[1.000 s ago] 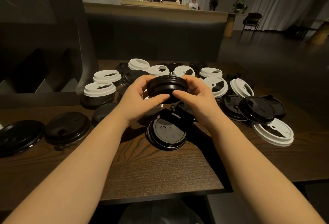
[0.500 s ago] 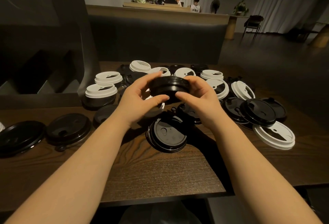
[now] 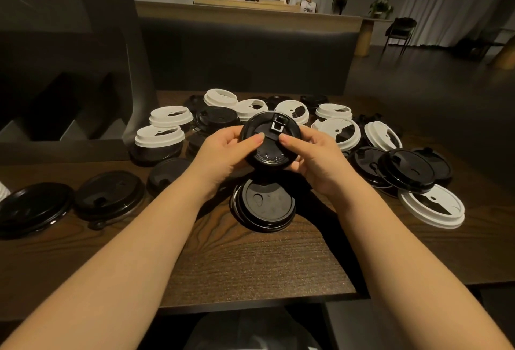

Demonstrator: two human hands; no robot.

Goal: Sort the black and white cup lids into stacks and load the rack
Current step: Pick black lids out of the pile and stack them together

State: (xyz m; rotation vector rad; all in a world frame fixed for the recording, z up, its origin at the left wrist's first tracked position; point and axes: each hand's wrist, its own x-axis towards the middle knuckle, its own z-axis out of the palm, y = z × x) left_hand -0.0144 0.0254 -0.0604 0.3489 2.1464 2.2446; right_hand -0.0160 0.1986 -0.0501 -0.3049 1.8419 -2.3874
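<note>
Gripping a black lid (image 3: pixel 269 140), both hands, left hand (image 3: pixel 223 154), right hand (image 3: pixel 316 160).

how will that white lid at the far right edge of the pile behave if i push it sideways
The white lid looks thin and moulded, so it is probably very light and should slide easily on the smooth wooden table. It lies tilted, its far edge seemingly propped on a black lid, so a push may drop it flat or nudge that neighbour. Being round with a flat rim, it seems unlikely to roll.

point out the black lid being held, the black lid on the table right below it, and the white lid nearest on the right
held black lid (image 3: pixel 269 152): head view, lower face between the thumbs
black lid below it (image 3: pixel 263 205): head view, flat centre
white lid at near right (image 3: pixel 415 202): head view, left rim
</note>
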